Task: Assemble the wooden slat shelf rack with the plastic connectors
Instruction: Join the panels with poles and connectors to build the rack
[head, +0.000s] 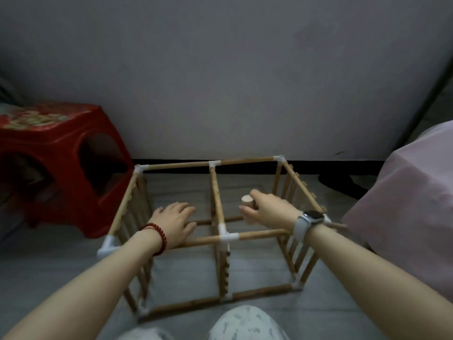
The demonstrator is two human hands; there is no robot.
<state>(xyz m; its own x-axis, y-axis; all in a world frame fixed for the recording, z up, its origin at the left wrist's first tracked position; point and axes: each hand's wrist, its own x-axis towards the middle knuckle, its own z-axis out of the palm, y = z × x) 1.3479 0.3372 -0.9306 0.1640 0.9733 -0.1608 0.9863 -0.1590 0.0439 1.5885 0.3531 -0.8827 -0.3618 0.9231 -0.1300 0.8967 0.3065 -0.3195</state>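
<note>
Stool: red plastic stool (61,153) at your 10 o'clock, just beside the rack.
Rack: wooden rack frame (215,227) dead ahead at 12, white connectors (226,235) at its joints.
Left hand (175,220): fingers straight, reaching into the left bay.
Right hand (268,209): clamped round a short wooden dowel (248,201).
Bedding: pink fabric (407,192) at 2 o'clock.
Floor: grey floor (191,268), grey wall (220,69) behind.

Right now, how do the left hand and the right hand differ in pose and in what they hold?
The left hand lies flat with straight fingers and holds nothing; the right hand grips a short wooden dowel. The left wrist wears a red bead bracelet; the right wears a watch. Both reach into the rack frame.
</note>
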